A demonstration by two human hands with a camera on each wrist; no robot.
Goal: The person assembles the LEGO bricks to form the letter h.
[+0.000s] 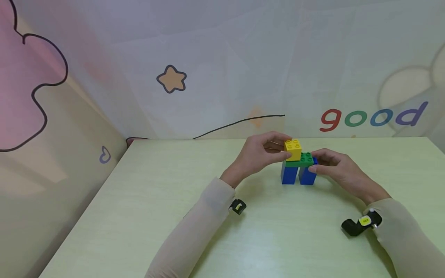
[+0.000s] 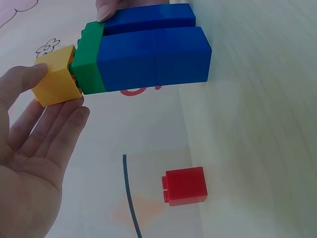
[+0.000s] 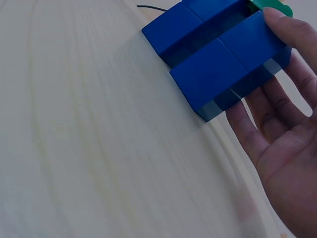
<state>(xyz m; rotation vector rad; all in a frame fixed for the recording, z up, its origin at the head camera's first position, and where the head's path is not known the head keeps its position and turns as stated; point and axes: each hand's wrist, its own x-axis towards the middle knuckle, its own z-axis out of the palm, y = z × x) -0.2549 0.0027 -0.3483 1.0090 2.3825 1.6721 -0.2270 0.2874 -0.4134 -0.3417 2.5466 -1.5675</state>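
Two blue columns, each of two stacked toy bricks, stand side by side on the table with a narrow gap between them. A green brick bridges their tops. My left hand pinches a yellow brick between thumb and fingers over the green brick's left end. In the left wrist view the yellow brick sits slightly tilted, and green studs show at its underside. From the other side my right hand grips the right column near its top, thumb in front, fingers behind.
A red brick stands on the table beyond my left hand, seen in the left wrist view and hidden in the head view. The pale table ends at a printed backdrop. Each sleeve carries a black wrist strap.
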